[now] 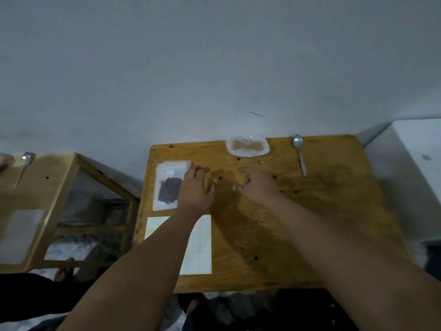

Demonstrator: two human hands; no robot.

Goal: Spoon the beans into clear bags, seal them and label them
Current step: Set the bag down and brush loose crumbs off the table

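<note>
Okay, I'm reaching both arms out over the wooden table. My left hand is lying flat, fingers spread apart, its outer edge touching the right side of a clear bag near the table's far left corner; it's gripping nothing. That bag is lying flat with a clump of dark beans inside, a small white label patch showing above them; whether its top is sealed I can't tell, too blurry. My right hand is hovering around the middle of the far half of the table, fingers loosely curled and apart, empty, not touching anything I can make out. A second clear bag holding light tan beans is sitting at the far edge, just beyond my right hand. A metal spoon is lying near the far right corner, bowl toward the far edge, handle pointing toward me, well apart from both hands. A pale sheet of labels is lying along the left edge on the near side, my left forearm crossing over it. A few loose beans are sitting on the wood near the tan bag
</note>
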